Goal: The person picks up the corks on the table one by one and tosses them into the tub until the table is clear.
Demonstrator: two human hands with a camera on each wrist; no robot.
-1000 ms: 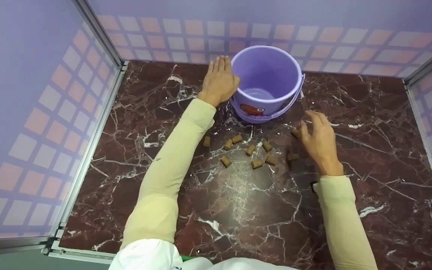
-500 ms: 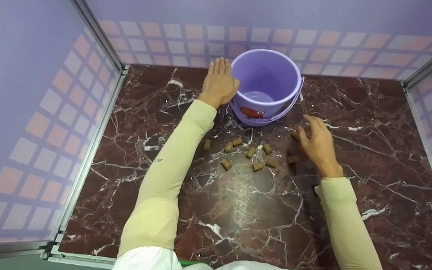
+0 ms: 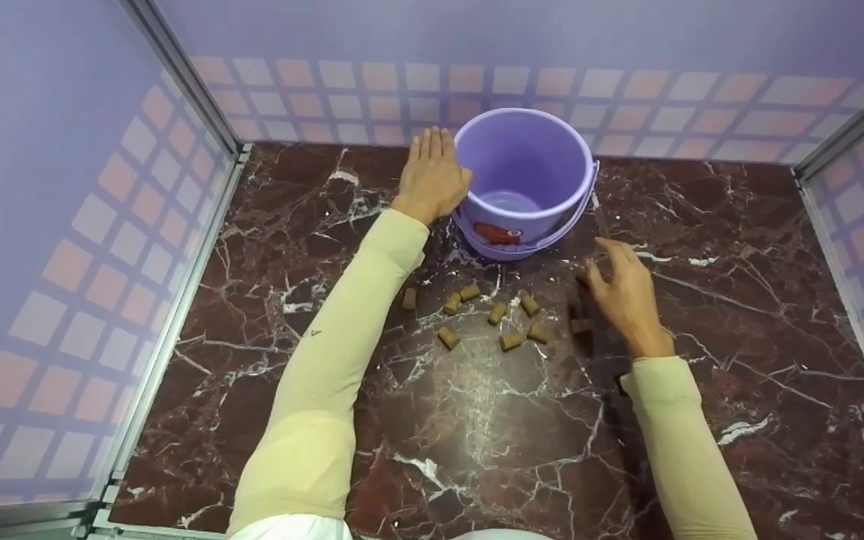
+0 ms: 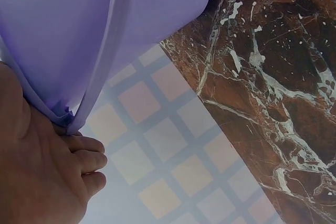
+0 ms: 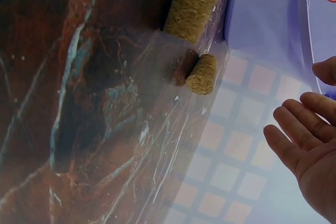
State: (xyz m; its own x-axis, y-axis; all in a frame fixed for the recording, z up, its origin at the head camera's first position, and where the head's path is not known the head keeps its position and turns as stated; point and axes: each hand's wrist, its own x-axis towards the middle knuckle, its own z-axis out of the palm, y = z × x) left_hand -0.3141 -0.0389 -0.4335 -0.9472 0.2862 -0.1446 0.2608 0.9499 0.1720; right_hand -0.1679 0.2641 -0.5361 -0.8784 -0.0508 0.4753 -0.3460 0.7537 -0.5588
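Note:
A purple bucket (image 3: 511,234) with a lowered handle stands upright against the back wall. My left hand (image 3: 430,178) rests at the bucket's left side, its fingers straight and pointing at the wall. In the left wrist view its fingers lie by the handle joint (image 4: 72,121), just under the rim. My right hand (image 3: 623,296) is to the right of the bucket, fingers loosely bent, thumb apart and nothing between them. Just left of its thumb is a brown cork (image 3: 583,277), and another cork (image 3: 581,325) lies nearer me. The right wrist view shows a cork (image 5: 202,75) on the surface.
Several more corks (image 3: 497,313) lie scattered in front of the bucket on the dark red marble surface (image 3: 477,420). One cork (image 3: 409,298) sits close beside my left sleeve. Purple panels with pink and white squares (image 3: 319,101) border the back and both sides.
The whole head view has shifted, so the scene sits lower. My right hand has opened slightly and stays near the corks; the left hand keeps its place at the bucket.

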